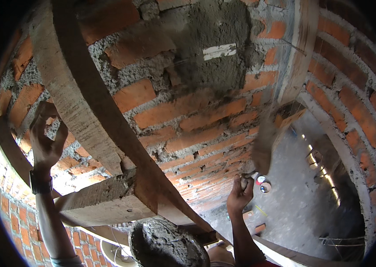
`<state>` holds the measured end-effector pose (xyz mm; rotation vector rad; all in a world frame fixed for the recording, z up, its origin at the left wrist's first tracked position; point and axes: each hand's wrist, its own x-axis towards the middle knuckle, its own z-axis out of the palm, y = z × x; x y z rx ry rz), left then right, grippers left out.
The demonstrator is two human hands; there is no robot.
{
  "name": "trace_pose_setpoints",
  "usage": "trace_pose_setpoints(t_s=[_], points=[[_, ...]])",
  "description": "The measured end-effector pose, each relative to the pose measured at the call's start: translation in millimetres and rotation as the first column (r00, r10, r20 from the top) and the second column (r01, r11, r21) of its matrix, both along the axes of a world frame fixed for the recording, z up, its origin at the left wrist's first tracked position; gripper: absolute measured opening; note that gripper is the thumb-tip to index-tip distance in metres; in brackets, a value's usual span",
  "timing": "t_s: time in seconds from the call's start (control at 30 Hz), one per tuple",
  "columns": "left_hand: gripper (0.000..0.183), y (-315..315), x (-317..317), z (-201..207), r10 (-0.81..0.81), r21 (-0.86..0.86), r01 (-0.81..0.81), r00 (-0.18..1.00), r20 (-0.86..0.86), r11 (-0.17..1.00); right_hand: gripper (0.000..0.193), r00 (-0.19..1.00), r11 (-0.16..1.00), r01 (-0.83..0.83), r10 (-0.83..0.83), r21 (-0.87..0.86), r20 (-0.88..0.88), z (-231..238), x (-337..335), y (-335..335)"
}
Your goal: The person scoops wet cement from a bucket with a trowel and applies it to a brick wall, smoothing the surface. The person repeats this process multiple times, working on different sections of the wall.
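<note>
My right hand is closed round the handle of a trowel, whose blade points up and is smeared by motion. Behind it runs a rough brick wall. Higher on that wall, a dark patch of wet mortar surrounds a small pale rectangular piece. My left hand is raised at the left beside a long wooden beam. Its fingers are bent, with the thumb apart and nothing seen between them; whether the fingertips touch the beam is unclear. Below, a round container holds grey mortar.
A wooden block meets the beam in front of me. An upright wooden board stands at the wall's corner, with thin strings beside it. Far below, the grey floor bears a small bucket and loose bricks.
</note>
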<state>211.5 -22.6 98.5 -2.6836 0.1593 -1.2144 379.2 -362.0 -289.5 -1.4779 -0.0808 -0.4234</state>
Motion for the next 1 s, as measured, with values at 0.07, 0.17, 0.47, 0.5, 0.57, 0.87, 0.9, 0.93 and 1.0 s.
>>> trace_pose_setpoints(t_s=[0.07, 0.17, 0.47, 0.5, 0.57, 0.87, 0.9, 0.93, 1.0], points=[[0.027, 1.9, -2.0, 0.2, 0.039, 0.047, -0.039, 0.999, -0.005, 0.998, 0.02, 0.989, 0.986, 0.087, -0.102, 0.141, 0.103, -14.2, 13.6, 13.4], [0.032, 6.5, -1.9, -0.7, 0.112, 0.07, -0.113, 0.994, 0.013, 0.991, 0.021, 0.97, 0.977, 0.083, -0.124, 0.197, 0.207, -30.1, 34.7, 31.4], [0.033, -7.6, 7.1, -3.6, 0.195, 0.086, -0.19, 0.98, -0.052, 0.978, 0.034, 0.973, 0.994, -0.038, 0.014, -0.103, -0.228, -54.8, 4.6, 47.4], [0.023, -11.2, 7.0, 0.6, 0.089, 0.134, -0.081, 0.995, -0.054, 0.988, 0.033, 0.978, 0.946, -0.126, 0.068, -0.297, -0.198, -51.9, 4.7, 45.2], [0.017, -17.5, 3.0, 6.2, 0.037, 0.025, -0.036, 0.999, -0.027, 0.999, 0.036, 0.947, 0.893, -0.218, 0.096, -0.393, -0.308, -43.3, 6.0, 35.9], [0.028, -14.3, -7.8, 5.9, 0.22, -0.095, -0.206, 0.958, 0.185, 0.974, 0.052, 0.948, 0.947, 0.317, -0.316, -0.059, 0.029, -60.7, 3.6, 25.9], [0.028, -18.8, -3.7, 10.6, 0.053, -0.01, -0.052, 0.974, 0.221, 0.999, 0.052, 0.95, 0.913, 0.292, -0.311, -0.286, -0.021, -71.4, 8.0, 32.5], [0.028, -25.7, -0.7, 18.8, -0.128, 0.08, 0.111, 0.961, 0.247, 0.991, 0.052, 0.956, 0.863, 0.166, -0.259, -0.478, -0.137, -80.2, 12.1, 27.5], [0.026, -37.5, -20.4, 27.9, -0.158, 0.137, 0.122, 0.943, 0.292, 0.983, 0.052, 0.987, 0.76, -0.062, -0.05, -0.647, -0.153, -95.6, 17.1, 18.5]])
